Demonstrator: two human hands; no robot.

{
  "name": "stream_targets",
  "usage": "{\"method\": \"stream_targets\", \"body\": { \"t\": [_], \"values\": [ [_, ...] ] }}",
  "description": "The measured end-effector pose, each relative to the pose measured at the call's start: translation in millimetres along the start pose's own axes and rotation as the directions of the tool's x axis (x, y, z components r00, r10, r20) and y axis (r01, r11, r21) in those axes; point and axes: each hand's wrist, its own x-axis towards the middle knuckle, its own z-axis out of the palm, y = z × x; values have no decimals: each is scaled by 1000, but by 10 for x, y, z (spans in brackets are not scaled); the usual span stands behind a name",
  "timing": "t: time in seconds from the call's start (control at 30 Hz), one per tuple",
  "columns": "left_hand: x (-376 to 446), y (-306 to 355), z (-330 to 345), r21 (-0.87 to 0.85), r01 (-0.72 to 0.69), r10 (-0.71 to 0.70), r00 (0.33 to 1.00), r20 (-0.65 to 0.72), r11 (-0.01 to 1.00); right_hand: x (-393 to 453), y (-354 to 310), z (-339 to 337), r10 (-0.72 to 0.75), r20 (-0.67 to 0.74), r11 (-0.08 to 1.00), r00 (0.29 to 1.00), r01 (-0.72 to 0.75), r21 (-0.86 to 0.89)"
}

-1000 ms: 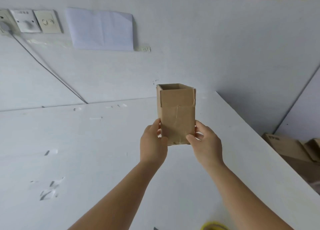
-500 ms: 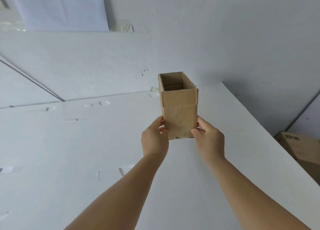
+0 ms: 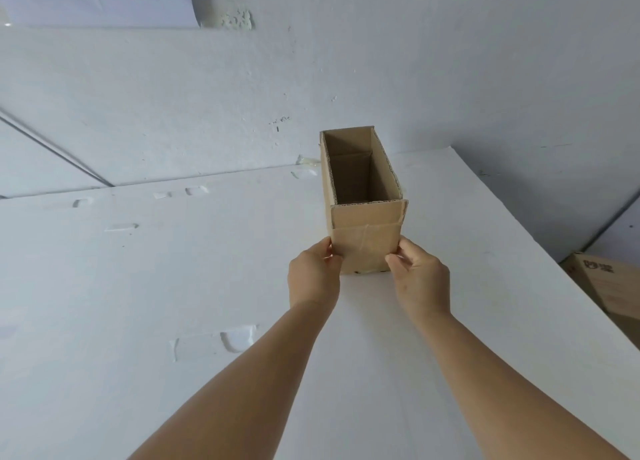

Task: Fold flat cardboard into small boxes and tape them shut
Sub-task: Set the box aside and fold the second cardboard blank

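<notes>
Standing upright on the white tabletop (image 3: 207, 321), a small brown cardboard box (image 3: 365, 237) sits toward the far right part of the surface, its top open and all four upper flaps raised, so the bare corrugated inside shows down to a crease on the far wall. A strip of clear tape runs down the middle of the near face, and more tape glints along the bottom edge.

Both hands hold the box low down. The left hand (image 3: 313, 279) grips the near left corner, thumb laid on the front face, the other fingers curled round the left side out of sight. The right hand (image 3: 420, 279) grips the near right corner the same way, thumb tip pressed on the front face; how its remaining fingers lie behind the box cannot be told. Both bare forearms reach in from the bottom edge and cover a good share of the table in front.

Around it, the tabletop carries several scraps of clear tape (image 3: 239, 338), some just left of the left forearm, others farther back near the wall. Behind the table rises a white wall (image 3: 450, 61) with a sheet of white paper (image 3: 100, 0) fixed at the upper left. Off the right edge of the table, lower down, lies a larger brown carton (image 3: 609, 286) with dark printing on it, cut off by the frame.
</notes>
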Motion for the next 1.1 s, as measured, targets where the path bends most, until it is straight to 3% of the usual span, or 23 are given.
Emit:
{"method": "stream_targets", "body": {
  "t": [0.27, 0.43, 0.57, 0.73, 0.87, 1.1],
  "values": [
    [-237, 126, -237, 244, -85, 21, 968, 252, 966, -178, -206, -160, 166, 288, 982, 943, -130, -140],
    [-523, 88, -515, 374, -169, 49, 949, 310, 912, -513, -378, -308, 211, 340, 958, 916, -125, -257],
    [-872, -63, -823, 449, -214, 57, 939, 338, 868, -953, -635, -378, 136, 376, 937, 917, 3, -349],
    [-1462, -303, -1437, 572, -314, 157, 939, 307, 758, -1625, -1115, -322, 16, 530, 803, 848, 305, -513],
    [-1932, -662, -2023, 637, -320, 169, 943, 288, 701, -2255, -1609, -181, -40, 607, 773, 794, 410, -485],
    [-2789, -1376, -3191, 701, -212, 122, 977, 177, 681, -3345, -2494, 279, -116, 700, 768, 705, 511, -387]
  ]
}}
